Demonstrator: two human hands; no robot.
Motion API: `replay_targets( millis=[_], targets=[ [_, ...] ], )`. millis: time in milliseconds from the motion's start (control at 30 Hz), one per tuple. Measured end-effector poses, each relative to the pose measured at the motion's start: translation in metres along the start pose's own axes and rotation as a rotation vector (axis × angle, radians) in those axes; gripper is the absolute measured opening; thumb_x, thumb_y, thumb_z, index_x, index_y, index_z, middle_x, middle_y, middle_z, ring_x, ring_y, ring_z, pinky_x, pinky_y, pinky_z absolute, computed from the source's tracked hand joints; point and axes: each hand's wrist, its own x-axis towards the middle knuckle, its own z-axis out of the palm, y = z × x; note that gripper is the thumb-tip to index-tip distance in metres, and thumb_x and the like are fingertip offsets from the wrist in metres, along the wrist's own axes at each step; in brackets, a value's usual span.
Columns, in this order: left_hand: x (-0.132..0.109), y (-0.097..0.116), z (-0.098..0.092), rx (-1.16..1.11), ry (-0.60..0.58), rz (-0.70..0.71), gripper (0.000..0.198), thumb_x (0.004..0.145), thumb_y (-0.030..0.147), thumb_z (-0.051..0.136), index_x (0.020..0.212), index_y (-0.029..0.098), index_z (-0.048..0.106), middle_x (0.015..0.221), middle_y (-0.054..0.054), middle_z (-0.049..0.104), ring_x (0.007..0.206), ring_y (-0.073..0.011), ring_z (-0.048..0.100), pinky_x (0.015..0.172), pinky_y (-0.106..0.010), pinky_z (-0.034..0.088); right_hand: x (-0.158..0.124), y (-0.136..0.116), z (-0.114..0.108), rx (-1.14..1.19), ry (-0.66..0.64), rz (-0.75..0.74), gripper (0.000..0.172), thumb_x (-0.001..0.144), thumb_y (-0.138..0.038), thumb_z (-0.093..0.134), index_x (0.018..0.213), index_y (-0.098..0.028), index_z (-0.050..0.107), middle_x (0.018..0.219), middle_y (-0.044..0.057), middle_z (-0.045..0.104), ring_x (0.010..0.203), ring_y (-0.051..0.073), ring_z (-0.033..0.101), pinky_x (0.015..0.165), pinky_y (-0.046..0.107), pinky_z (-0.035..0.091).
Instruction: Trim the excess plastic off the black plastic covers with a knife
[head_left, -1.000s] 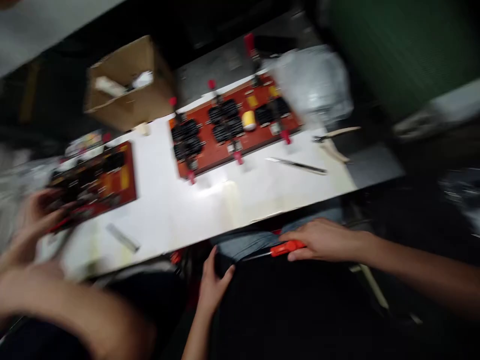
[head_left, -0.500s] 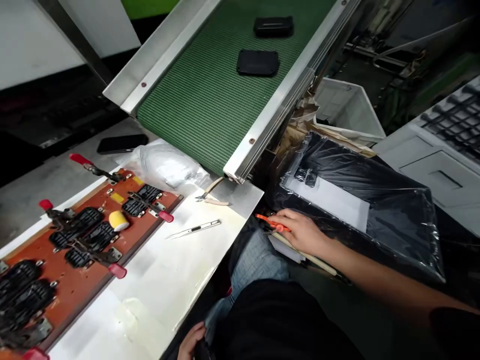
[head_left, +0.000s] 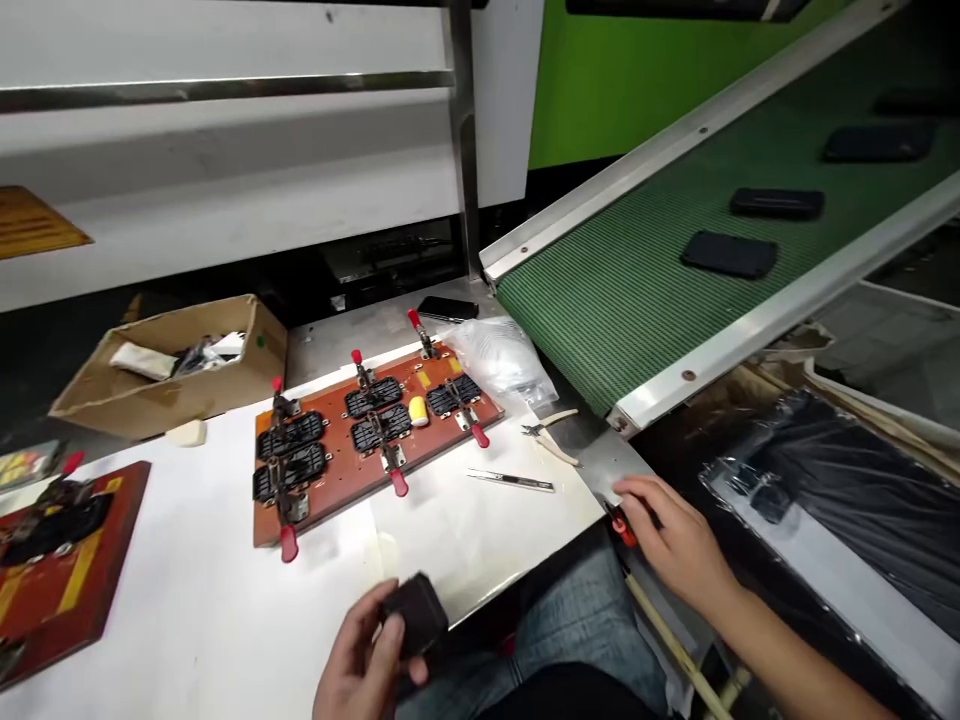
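My left hand (head_left: 367, 650) holds a black plastic part (head_left: 418, 612) over the front of the white table, fingers wrapped round its side. At the table's right corner, my right hand (head_left: 675, 540) is closed on an orange-handled tool (head_left: 622, 528), whose tip is hard to make out. A thin cutter knife (head_left: 510, 481) and pliers with pale handles (head_left: 553, 436) lie on the table. Behind them stands a red-brown fixture board (head_left: 337, 480) with black parts under red-handled clamps and a yellow roll (head_left: 418, 411) on it.
A green conveyor belt (head_left: 600, 300) with several black parts slopes up at the right. Beside the board lie a clear plastic bag (head_left: 501, 355) and a phone (head_left: 448, 308). A cardboard box (head_left: 172, 395) and a second fixture (head_left: 112, 540) are leftward. Black plastic wrapping (head_left: 885, 510) covers something at right.
The view has swung left. My left hand has come up over the table with the black part. My right hand has brought the orange-handled tool up to the table's corner.
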Motion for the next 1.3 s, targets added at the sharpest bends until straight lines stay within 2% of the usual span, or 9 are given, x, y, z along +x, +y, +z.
replay_targets(
  millis=[100,200,367,633,833,967,1067,1200,1300],
  targets=[
    [0.029,0.006,-0.003,0.221,-0.053,0.119,0.07,0.08,0.072,0.074,0.132,0.025,0.066,0.083,0.0,0.069,0.065,-0.0184,0.066,0.074,-0.035,0.058,0.08,-0.048,0.03,-0.052,-0.04,-0.121,0.027,0.109,-0.032,0.042,0.123,-0.024,0.063,0.131,0.011,0.067,0.126,0.027,0.064,0.112,0.039,0.051],
    [0.047,-0.005,-0.007,0.365,-0.132,0.233,0.066,0.085,0.072,0.068,0.131,0.024,0.068,0.088,-0.003,0.073,0.067,-0.0215,0.068,0.073,-0.038,0.06,0.156,-0.065,0.068,-0.184,-0.052,-0.048,0.027,0.105,-0.02,0.047,0.127,-0.017,0.063,0.136,0.014,0.065,0.126,0.026,0.063,0.111,0.038,0.049],
    [0.049,-0.024,-0.012,0.369,-0.137,0.391,0.046,0.096,0.062,0.062,0.129,0.031,0.069,0.121,-0.006,0.072,0.086,-0.0224,0.073,0.075,-0.035,0.06,0.201,-0.055,0.103,-0.397,-0.145,0.073,0.025,0.102,-0.034,0.067,0.113,-0.011,0.069,0.117,0.014,0.07,0.107,0.026,0.069,0.098,0.044,0.056],
    [0.053,-0.029,-0.015,0.237,-0.169,0.444,0.037,0.099,0.052,0.062,0.131,0.034,0.07,0.119,-0.005,0.067,0.1,-0.0229,0.071,0.087,-0.037,0.063,0.19,-0.059,0.095,-0.361,-0.077,0.092,0.028,0.106,-0.037,0.056,0.111,-0.012,0.068,0.111,0.012,0.071,0.102,0.023,0.067,0.095,0.041,0.053],
    [0.049,-0.029,-0.014,0.108,-0.213,0.483,0.035,0.104,0.045,0.051,0.112,0.031,0.082,0.121,-0.009,0.06,0.106,-0.0222,0.068,0.085,-0.032,0.066,0.125,-0.089,0.069,0.011,-0.027,0.066,0.048,0.105,-0.062,0.044,0.098,-0.019,0.064,0.074,0.002,0.061,0.069,0.019,0.056,0.067,0.031,0.046],
    [0.027,-0.001,-0.007,0.21,-0.145,0.483,0.032,0.1,0.047,0.059,0.111,0.028,0.082,0.121,-0.01,0.059,0.113,-0.0236,0.066,0.093,-0.034,0.062,0.067,-0.12,0.081,0.24,-0.17,0.067,0.053,0.102,-0.071,0.051,0.087,-0.021,0.062,0.07,0.0,0.059,0.065,0.017,0.055,0.062,0.029,0.045],
    [0.009,0.022,0.004,0.231,-0.19,0.475,0.036,0.09,0.052,0.075,0.118,0.03,0.08,0.126,-0.009,0.059,0.118,-0.0251,0.064,0.101,-0.037,0.059,0.037,-0.145,0.098,0.467,-0.372,0.094,0.049,0.099,-0.067,0.062,0.083,-0.021,0.062,0.071,-0.001,0.059,0.065,0.016,0.053,0.062,0.028,0.043],
    [-0.003,0.034,0.012,0.245,-0.204,0.464,0.026,0.086,0.039,0.082,0.11,0.03,0.081,0.121,-0.006,0.061,0.121,-0.0234,0.062,0.105,-0.033,0.053,0.017,-0.165,0.112,0.72,-0.633,0.199,0.049,0.099,-0.067,0.064,0.083,-0.021,0.062,0.067,-0.003,0.056,0.059,0.013,0.048,0.056,0.026,0.038],
    [-0.006,0.034,0.008,0.258,-0.162,0.455,0.012,0.094,0.033,0.073,0.098,0.028,0.083,0.108,-0.004,0.063,0.113,-0.0195,0.064,0.096,-0.027,0.052,0.013,-0.164,0.116,0.748,-0.671,0.239,0.05,0.099,-0.069,0.062,0.086,-0.02,0.065,0.063,-0.003,0.057,0.057,0.012,0.046,0.055,0.025,0.037]
  ],
)
